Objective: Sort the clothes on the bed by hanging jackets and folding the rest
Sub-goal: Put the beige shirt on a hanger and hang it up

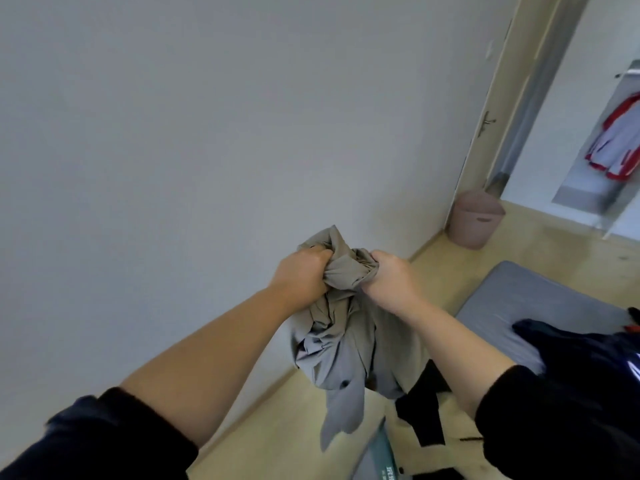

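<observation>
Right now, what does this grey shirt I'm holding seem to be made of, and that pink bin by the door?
The grey shirt: likely thin woven cotton or a blend, matte; it bunches into fine creases where the left hand and right hand grip it, and hangs limp. The pink bin: probably moulded plastic, smooth with a dull sheen and rounded edges; blur leaves it open.

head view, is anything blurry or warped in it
Head view: soft even light, no glare; the door frame bows from the wide lens; the jacket hanging at the right edge is smeared; the left hand and right hand gripping the grey shirt look sharp.
</observation>
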`<state>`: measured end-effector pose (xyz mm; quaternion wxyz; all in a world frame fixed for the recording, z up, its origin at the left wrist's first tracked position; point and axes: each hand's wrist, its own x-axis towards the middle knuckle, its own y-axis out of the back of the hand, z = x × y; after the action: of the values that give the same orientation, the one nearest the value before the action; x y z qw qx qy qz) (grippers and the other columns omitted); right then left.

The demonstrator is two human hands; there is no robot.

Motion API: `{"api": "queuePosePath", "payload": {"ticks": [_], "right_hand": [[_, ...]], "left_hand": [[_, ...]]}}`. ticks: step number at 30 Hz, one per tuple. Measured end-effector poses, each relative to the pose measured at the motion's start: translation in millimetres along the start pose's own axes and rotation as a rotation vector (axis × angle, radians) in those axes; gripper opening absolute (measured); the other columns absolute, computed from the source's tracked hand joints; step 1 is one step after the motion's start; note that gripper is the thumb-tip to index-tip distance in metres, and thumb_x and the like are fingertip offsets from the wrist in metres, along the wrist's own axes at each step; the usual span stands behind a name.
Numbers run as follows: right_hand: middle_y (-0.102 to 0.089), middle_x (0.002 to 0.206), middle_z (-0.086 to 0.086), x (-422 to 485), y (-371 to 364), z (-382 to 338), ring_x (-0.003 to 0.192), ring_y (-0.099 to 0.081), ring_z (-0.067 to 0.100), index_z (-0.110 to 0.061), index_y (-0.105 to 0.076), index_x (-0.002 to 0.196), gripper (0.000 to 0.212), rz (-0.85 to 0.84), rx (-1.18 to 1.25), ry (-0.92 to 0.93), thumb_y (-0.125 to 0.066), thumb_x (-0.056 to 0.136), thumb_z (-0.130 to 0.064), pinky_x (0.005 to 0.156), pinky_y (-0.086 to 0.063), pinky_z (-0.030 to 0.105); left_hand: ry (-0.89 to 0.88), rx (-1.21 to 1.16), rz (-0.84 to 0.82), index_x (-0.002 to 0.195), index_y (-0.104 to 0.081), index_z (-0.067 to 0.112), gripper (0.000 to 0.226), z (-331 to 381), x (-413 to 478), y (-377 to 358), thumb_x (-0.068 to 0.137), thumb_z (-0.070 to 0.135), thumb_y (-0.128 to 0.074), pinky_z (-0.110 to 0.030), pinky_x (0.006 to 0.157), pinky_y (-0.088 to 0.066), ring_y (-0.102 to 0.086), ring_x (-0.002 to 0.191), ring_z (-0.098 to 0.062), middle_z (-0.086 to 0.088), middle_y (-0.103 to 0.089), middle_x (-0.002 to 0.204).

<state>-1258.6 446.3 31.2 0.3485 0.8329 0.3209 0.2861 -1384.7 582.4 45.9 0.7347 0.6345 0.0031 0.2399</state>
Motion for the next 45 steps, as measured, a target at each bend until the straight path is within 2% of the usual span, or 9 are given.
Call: {"api": "queuePosePath", "payload": {"ticks": [5,8,15,20,24,28,32,40,45], "right_hand": [[-0.064,0.08,0.005,98,3,22,0.076,-0.059,0.031,-0.022,-0.048,0.073,0.013,0.042,-0.05,-0.09,-0.059,0.078,-0.025,0.055,-0.038,0.032],[-0.065,0.082,0.007,149,0,43,0.078,-0.059,0.033,-0.021,-0.048,0.075,0.011,0.074,-0.105,-0.135,-0.058,0.078,-0.021,0.056,-0.034,0.031],[-0.067,0.086,0.011,271,-10,109,0.083,-0.062,0.032,-0.011,-0.06,0.084,0.011,0.236,-0.081,-0.334,-0.06,0.079,-0.02,0.069,-0.051,0.041],[-0.066,0.086,0.015,331,-5,141,0.082,-0.06,0.037,-0.02,-0.045,0.077,0.015,0.352,-0.116,-0.493,-0.057,0.076,-0.011,0.06,-0.034,0.03],[-0.066,0.088,0.017,348,14,170,0.084,-0.059,0.04,-0.017,-0.044,0.079,0.015,0.429,-0.182,-0.64,-0.055,0.074,-0.009,0.06,-0.033,0.031],[-0.066,0.086,0.013,351,41,211,0.08,-0.06,0.037,-0.008,-0.057,0.089,0.012,0.515,-0.229,-0.753,-0.055,0.078,-0.014,0.061,-0.046,0.037],[-0.06,0.072,0.007,358,65,266,0.066,-0.054,0.031,-0.011,-0.052,0.081,0.006,0.572,-0.273,-0.834,-0.055,0.078,-0.015,0.051,-0.04,0.034],[-0.051,0.064,0.001,432,130,425,0.062,-0.051,0.029,-0.016,-0.044,0.073,0.013,0.535,-0.244,-0.845,-0.055,0.077,-0.012,0.047,-0.034,0.032],[-0.063,0.081,0.01,494,183,516,0.075,-0.058,0.032,-0.01,-0.052,0.085,0.011,0.52,-0.16,-0.796,-0.061,0.082,-0.016,0.06,-0.043,0.034]], "left_hand": [[-0.115,0.005,-0.033,0.083,-0.044,0.022,0.015,-40,113,-9,0.08,0.016,-0.057,-0.029,0.061,-0.034,-0.056,0.085,-0.027,-0.004,-0.059,0.097],[-0.177,-0.023,-0.047,0.086,-0.051,0.019,0.009,-59,175,-28,0.08,0.016,-0.058,-0.027,0.063,-0.033,-0.056,0.086,-0.025,-0.003,-0.059,0.098],[-0.372,-0.054,-0.102,0.09,-0.054,0.014,0.01,-88,343,-88,0.081,0.015,-0.057,-0.031,0.065,-0.041,-0.057,0.088,-0.027,-0.006,-0.06,0.098],[-0.553,-0.083,-0.105,0.092,-0.057,0.013,0.011,-90,447,-120,0.082,0.016,-0.057,-0.035,0.07,-0.044,-0.058,0.093,-0.031,-0.008,-0.062,0.103],[-0.713,-0.134,-0.104,0.093,-0.057,0.012,0.011,-56,505,-144,0.083,0.013,-0.056,-0.032,0.065,-0.037,-0.058,0.093,-0.032,-0.009,-0.061,0.102],[-0.884,-0.179,-0.078,0.094,-0.057,0.008,0.013,-5,548,-168,0.082,0.009,-0.056,-0.035,0.062,-0.038,-0.056,0.095,-0.034,-0.011,-0.059,0.102],[-0.987,-0.217,-0.086,0.09,-0.055,0.007,0.014,39,589,-204,0.077,0.003,-0.053,-0.035,0.059,-0.035,-0.054,0.092,-0.033,-0.012,-0.057,0.097],[-1.119,-0.147,-0.099,0.091,-0.055,0.007,0.016,128,737,-293,0.077,0.001,-0.051,-0.038,0.057,-0.038,-0.052,0.094,-0.031,-0.012,-0.055,0.098],[-1.186,-0.155,-0.056,0.093,-0.058,0.005,0.019,180,838,-326,0.076,-0.002,-0.052,-0.038,0.057,-0.038,-0.052,0.088,-0.032,-0.013,-0.056,0.097]]}}
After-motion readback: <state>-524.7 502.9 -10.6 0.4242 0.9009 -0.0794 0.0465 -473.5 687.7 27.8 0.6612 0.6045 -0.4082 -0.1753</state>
